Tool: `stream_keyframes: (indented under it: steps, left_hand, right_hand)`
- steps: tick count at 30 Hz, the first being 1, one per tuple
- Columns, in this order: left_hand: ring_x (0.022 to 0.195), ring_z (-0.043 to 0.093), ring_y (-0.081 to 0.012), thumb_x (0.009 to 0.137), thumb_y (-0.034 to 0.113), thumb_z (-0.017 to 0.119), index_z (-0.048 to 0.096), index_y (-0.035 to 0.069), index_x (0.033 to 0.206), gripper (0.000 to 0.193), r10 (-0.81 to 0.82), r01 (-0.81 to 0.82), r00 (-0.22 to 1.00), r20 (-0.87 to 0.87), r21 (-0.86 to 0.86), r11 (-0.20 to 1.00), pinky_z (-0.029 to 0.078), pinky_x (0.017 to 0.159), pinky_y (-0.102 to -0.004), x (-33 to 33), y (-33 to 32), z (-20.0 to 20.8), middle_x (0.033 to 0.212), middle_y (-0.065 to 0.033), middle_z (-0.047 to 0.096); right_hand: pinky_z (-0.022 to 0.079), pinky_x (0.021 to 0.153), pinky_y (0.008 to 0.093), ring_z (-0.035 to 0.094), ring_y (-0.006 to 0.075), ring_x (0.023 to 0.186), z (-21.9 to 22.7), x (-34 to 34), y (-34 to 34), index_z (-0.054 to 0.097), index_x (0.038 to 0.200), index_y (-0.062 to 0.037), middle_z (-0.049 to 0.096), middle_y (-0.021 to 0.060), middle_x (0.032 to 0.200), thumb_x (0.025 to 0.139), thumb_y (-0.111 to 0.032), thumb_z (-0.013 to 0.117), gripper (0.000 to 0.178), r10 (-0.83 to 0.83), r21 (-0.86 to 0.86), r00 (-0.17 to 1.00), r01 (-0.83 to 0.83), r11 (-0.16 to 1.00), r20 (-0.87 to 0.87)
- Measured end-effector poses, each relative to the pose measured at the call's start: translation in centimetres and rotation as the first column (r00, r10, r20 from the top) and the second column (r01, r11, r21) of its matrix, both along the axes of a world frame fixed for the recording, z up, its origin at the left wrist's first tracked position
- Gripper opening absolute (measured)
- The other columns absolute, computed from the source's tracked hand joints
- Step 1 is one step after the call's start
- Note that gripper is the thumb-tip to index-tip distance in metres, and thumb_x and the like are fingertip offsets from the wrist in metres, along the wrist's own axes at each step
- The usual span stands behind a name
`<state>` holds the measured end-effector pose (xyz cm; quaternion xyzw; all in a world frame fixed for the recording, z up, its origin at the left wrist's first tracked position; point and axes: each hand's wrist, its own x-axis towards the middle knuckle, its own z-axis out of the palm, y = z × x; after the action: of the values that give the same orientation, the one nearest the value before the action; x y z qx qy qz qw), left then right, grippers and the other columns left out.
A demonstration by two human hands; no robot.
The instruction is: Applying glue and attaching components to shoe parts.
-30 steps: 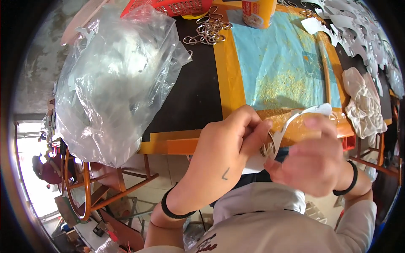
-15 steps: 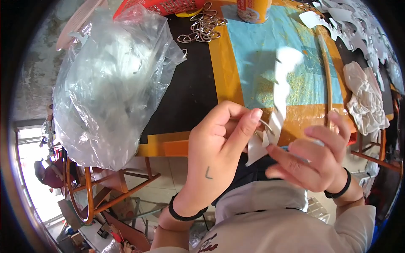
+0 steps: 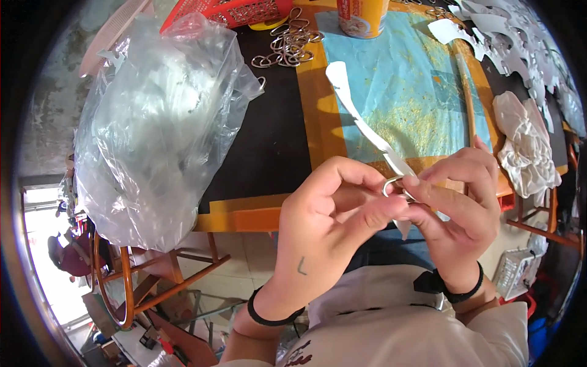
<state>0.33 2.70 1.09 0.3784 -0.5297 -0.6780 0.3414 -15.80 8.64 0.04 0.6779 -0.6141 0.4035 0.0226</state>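
My left hand (image 3: 327, 214) is closed, its thumb and fingertips pinching a silvery metal ring (image 3: 386, 186) in front of the table edge. Against that ring, the fingertips of my right hand (image 3: 461, 199) close on a narrow white strip (image 3: 358, 119). The strip has a notched edge and runs up and leftward over the blue sheet, ending in a wider rounded tip. A short pointed end of it shows below my fingers. Just how the strip passes the ring is hidden by my fingertips.
A large clear plastic bag (image 3: 153, 134) fills the table's left. Behind lie loose metal rings (image 3: 293, 43), a red basket (image 3: 226, 11) and an orange tub (image 3: 362, 17). White cut pieces (image 3: 504, 43), a wooden stick (image 3: 468, 101) and white gloves (image 3: 523, 137) lie right, around the blue sheet (image 3: 397, 79).
My right hand has come in from the right and closed its spread fingers at the ring. The strip's long end has swung left. My left hand has shifted slightly right.
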Motion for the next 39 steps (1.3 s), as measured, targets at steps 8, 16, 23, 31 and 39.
stream_keyframes:
  steps: [8,16,23,31,39]
  left_hand:
    - [0.076,0.063,-0.0074,0.09,0.01,0.064,0.056,-0.002,0.098,0.016,0.012,-0.008,0.998,-0.056,0.063,0.998,0.05,0.066,-0.0199,-0.5,0.1,-0.7,0.089,-0.0081,0.068]
    - [0.074,0.06,-0.0048,0.089,0.009,0.065,0.06,-0.003,0.096,0.015,0.05,-0.06,0.981,-0.185,-0.051,0.997,0.049,0.064,-0.0187,-1.3,-0.5,-1.6,0.083,-0.0058,0.067]
    - [0.069,0.059,-0.0036,0.09,0.014,0.066,0.061,-0.003,0.09,0.017,0.003,0.001,1.0,-0.031,0.116,0.993,0.048,0.06,-0.0186,-1.1,-0.5,-1.2,0.076,-0.0034,0.064]
    - [0.065,0.058,-0.0029,0.092,0.018,0.063,0.061,-0.002,0.087,0.02,0.022,-0.027,0.999,0.048,0.11,0.994,0.048,0.059,-0.0185,-1.6,-0.1,-2.1,0.072,-0.0015,0.063]
    - [0.061,0.05,-0.0009,0.09,0.012,0.064,0.061,0.0,0.082,0.015,-0.064,0.058,0.997,0.039,0.137,0.989,0.038,0.053,-0.0159,-1.8,-0.5,-2.7,0.069,0.0023,0.058]
  right_hand:
    - [0.033,0.097,0.0476,0.053,0.0209,0.086,-0.3,-0.1,0.1,0.075,0.088,-0.0138,0.061,0.0004,0.085,0.066,-0.02,0.079,0.024,0.01,0.071,0.986,-0.022,0.997,0.165]
    - [0.037,0.087,0.0415,0.05,0.0167,0.079,-0.8,-0.2,0.3,0.076,0.088,-0.0209,0.061,-0.0055,0.084,0.066,-0.02,0.08,0.022,-0.021,-0.01,0.999,0.021,1.0,0.036]
    - [0.037,0.076,0.0366,0.053,0.0149,0.071,-1.8,-0.7,-0.4,0.076,0.084,-0.011,0.06,-0.0024,0.073,0.067,-0.015,0.078,0.017,0.067,0.12,0.866,-0.145,0.982,0.496]
    - [0.035,0.095,0.0421,0.051,0.0168,0.074,-0.9,0.3,0.3,0.075,0.082,-0.0156,0.057,-0.0044,0.076,0.061,-0.016,0.081,0.022,-0.098,-0.089,0.993,0.092,0.992,-0.063]
    - [0.034,0.091,0.0414,0.042,0.0192,0.082,-1.6,1.9,2.1,0.075,0.085,-0.0244,0.055,-0.0091,0.082,0.058,-0.024,0.083,0.028,-0.161,-0.113,0.976,0.146,0.983,-0.143]
